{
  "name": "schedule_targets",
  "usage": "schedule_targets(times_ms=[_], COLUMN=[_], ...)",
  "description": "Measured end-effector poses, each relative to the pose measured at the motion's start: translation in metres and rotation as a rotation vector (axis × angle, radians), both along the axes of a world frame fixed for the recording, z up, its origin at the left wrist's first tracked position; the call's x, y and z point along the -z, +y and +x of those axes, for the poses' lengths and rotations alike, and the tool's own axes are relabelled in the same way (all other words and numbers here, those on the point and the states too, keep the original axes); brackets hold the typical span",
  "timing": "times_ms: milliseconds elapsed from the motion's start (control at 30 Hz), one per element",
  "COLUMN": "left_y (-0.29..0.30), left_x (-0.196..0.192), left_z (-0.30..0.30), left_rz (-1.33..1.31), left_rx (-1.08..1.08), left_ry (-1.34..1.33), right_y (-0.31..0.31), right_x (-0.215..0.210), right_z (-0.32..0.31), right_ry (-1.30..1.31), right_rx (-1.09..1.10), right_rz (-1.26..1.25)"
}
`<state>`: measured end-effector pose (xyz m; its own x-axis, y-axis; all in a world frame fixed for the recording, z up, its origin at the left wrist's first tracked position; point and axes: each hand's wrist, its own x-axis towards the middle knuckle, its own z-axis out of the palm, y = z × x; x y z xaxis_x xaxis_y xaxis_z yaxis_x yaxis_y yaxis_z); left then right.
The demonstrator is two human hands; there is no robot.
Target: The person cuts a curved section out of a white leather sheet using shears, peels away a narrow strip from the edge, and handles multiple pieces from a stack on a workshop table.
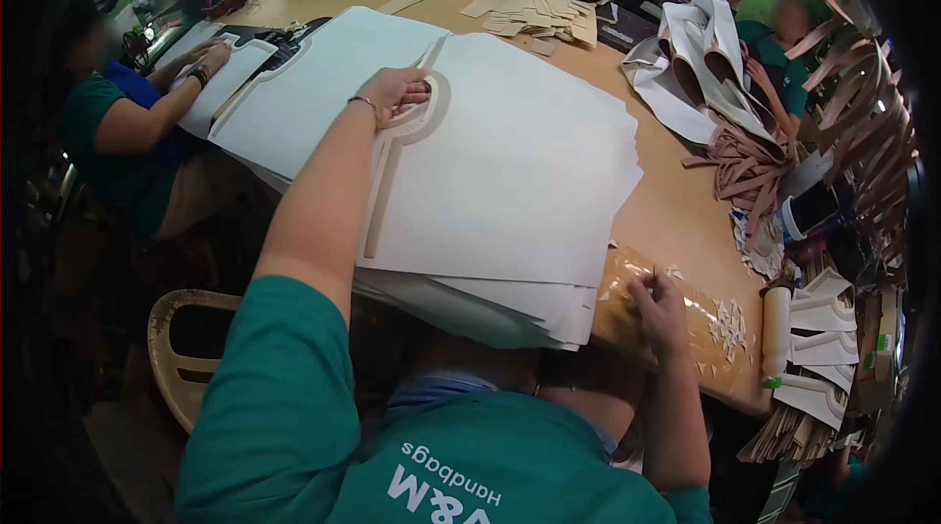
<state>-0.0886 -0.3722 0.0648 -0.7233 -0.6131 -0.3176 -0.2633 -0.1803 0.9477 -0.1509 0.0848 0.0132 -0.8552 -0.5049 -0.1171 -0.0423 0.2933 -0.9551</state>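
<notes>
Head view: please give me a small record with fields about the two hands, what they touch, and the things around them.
left hand: palm down, pressing a tan template on the stack of white sheets
right hand: at the table's near edge, fingers pinching something small; what it is cannot be told
near right hand: small pale offcuts on a glossy patch of table
table: tan wood
right side: white cut pieces, tan strips
other people: a person in green seated left, another far right
</notes>
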Motion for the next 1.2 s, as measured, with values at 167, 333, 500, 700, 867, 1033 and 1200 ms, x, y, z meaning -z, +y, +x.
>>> schedule_targets(times_ms=[167,333,500,700,867,1033,1200], left_y=[0.005,0.030,0.039,0.033,0.028,0.049,0.062], left_x=[0.010,0.001,0.000,-0.007,0.000,-0.006,-0.013], left_z=[-0.007,-0.018,-0.020,-0.020,-0.032,-0.042,-0.044], left_rz=[-0.412,-0.468,-0.212,0.246,0.440,0.154,0.031], left_rx=[0.070,0.209,0.168,0.210,0.509,0.403,0.367], left_ry=[0.211,0.248,0.317,0.296,0.254,0.053,-0.073], right_y=[-0.066,-0.071,-0.071,-0.064,-0.058,-0.049,-0.044], right_x=[-0.007,0.004,0.017,0.011,0.013,0.014,0.014], right_z=[-0.012,-0.013,-0.014,-0.012,-0.014,-0.017,-0.019], right_ry=[-0.065,0.079,0.186,0.153,-0.006,-0.051,-0.142], right_rx=[0.052,0.081,0.123,0.078,0.038,0.010,-0.013], right_rz=[0.036,0.048,0.046,0.026,-0.217,-0.319,-0.395])
